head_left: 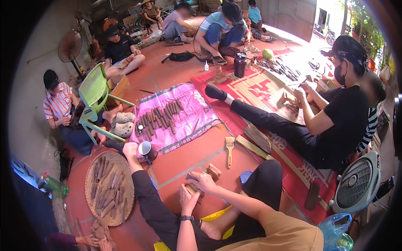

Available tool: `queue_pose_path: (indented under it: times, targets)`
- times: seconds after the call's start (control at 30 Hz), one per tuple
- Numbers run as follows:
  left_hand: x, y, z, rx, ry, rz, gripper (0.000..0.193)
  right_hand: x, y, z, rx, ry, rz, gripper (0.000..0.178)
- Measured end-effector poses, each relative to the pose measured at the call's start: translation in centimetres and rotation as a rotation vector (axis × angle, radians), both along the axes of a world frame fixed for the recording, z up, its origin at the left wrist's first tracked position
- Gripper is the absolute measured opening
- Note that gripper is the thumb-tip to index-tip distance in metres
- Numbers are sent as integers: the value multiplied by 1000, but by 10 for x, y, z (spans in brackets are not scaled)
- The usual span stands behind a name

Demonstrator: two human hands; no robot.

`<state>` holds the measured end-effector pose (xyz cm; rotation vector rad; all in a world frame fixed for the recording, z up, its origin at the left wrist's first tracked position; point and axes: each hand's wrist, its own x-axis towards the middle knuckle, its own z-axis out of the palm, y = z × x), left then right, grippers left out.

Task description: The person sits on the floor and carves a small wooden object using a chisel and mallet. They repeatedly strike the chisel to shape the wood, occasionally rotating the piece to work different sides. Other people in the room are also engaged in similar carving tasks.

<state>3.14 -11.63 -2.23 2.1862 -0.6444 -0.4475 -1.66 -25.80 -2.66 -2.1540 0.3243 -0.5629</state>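
Note:
Between my legs, both hands close on a small wooden piece. My left hand, with a dark watch on its wrist, grips it from below. From the right, my right hand reaches over the top, its fingers bent around something dark at the piece's upper edge; what that is I cannot make out. Just beyond my right hand is a reddish-brown carved wooden block. Farther off on the tiles lies a flat brush with a wooden handle.
A round woven tray with several tools stands left of my leg, near a mug. A pink cloth bears more tools. At right sit a person carving and a box fan. Another person's hands work at lower left.

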Motion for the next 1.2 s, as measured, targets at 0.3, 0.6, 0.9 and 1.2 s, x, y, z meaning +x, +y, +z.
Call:
queue_pose_path:
  times: [0.3, 0.6, 0.9, 1.2]
  targets:
    - [-3, 0, -2, -11, -49, -5, 67, 0, -3, -10, -67, 71, 25, 18]
    - [-2, 3, -5, -26, -60, 8, 67, -2, -2, -7, -87, 78, 40, 18]
    - [-4, 2, -3, -18, -60, 18, 69, -5, -1, 0, -97, 78, 21, 18]
    - [-4, 2, -5, -41, -54, 17, 67, -3, -1, -7, -55, 30, 33, 16]
